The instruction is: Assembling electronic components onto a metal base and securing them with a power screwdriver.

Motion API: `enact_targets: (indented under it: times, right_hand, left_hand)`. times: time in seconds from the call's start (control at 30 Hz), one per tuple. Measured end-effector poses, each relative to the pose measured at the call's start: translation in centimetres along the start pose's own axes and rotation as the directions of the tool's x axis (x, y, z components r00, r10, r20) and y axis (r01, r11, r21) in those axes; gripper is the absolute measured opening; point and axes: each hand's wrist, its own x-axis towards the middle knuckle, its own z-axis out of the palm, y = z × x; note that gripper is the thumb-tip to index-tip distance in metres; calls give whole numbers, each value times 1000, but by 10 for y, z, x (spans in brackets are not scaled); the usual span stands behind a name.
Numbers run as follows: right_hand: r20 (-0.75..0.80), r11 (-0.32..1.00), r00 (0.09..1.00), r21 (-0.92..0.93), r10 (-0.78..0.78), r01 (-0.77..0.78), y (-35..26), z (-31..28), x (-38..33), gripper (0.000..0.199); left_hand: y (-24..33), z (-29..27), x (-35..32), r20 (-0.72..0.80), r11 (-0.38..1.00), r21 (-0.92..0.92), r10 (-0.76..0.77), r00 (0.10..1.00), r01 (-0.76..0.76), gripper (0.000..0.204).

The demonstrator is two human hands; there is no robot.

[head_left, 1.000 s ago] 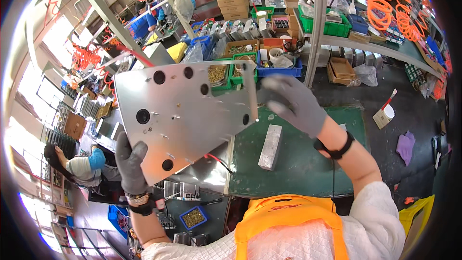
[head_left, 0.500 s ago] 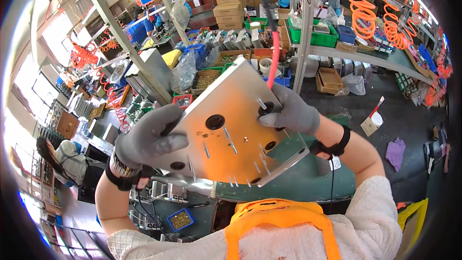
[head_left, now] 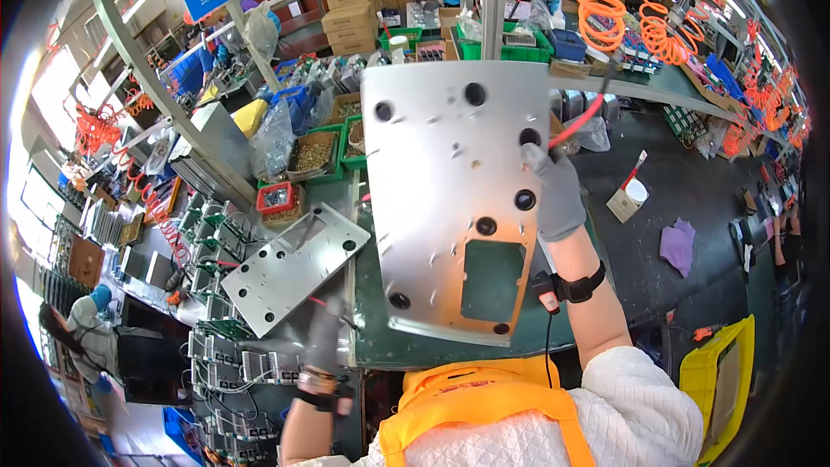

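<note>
A large silver metal plate [head_left: 415, 199] with black-rimmed round holes, a rectangular cutout and small studs stands tilted up in front of me. At its right edge my right hand [head_left: 558, 195], in a grey glove, grips it with the thumb on its face. A red cable-like piece [head_left: 579, 125] with a dark end sticks out beside that hand; whether the hand holds it too is unclear. My left hand [head_left: 324, 329], also gloved, is off the large plate and smeared by motion. It is nearest a second metal plate [head_left: 298, 264], which lies on the left with similar holes.
Circuit boards with heat sinks [head_left: 220, 320] line the left side. Beyond the plates stand a red tray [head_left: 275, 198] and bins of small hardware [head_left: 313, 156]. On the right are a white cup [head_left: 636, 191], a purple cloth [head_left: 677, 246] and a yellow crate [head_left: 722, 380]. Orange coiled hoses [head_left: 601, 9] hang above.
The large plate has turned from slanted to more upright, with its cutout now showing. My left hand has let go of it and moved down. The second plate has come into view on the left.
</note>
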Motion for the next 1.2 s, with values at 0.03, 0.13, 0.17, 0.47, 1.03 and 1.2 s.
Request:
enact_targets:
  times: [0.03, 0.13, 0.17, 0.47, 1.03, 1.2]
  right_hand:
    - [-51, 999, 999, 53, -2, 5, 4, -7, 0, 39]
    - [-180, 989, 984, 142, -6, 32, 19, -21, -1, 42]
    - [-211, 984, 977, 166, -23, 59, 25, -25, -2, 44]
    - [-287, 869, 879, 435, 382, -236, 89, -106, -103, 38]
    - [4, 327, 350, 345, 937, -880, 127, -180, -211, 30]
    - [-86, 698, 775, -380, 626, -606, 71, -214, -186, 34]
  left_hand:
    - [-38, 32, 3, 330, 985, 162, 3, 944, -59, 48]
    - [-87, 111, -9, 268, 999, -5, 50, 962, -50, 42]
    - [-86, 126, -10, 255, 918, 262, 232, 939, -298, 42]
    - [-23, 102, 67, -228, 920, 124, 392, 891, -373, 29]
    - [-77, 69, 135, 65, 793, 580, 184, 981, -188, 32]
    - [-106, 53, 98, 50, 985, 55, -166, 985, 163, 39]
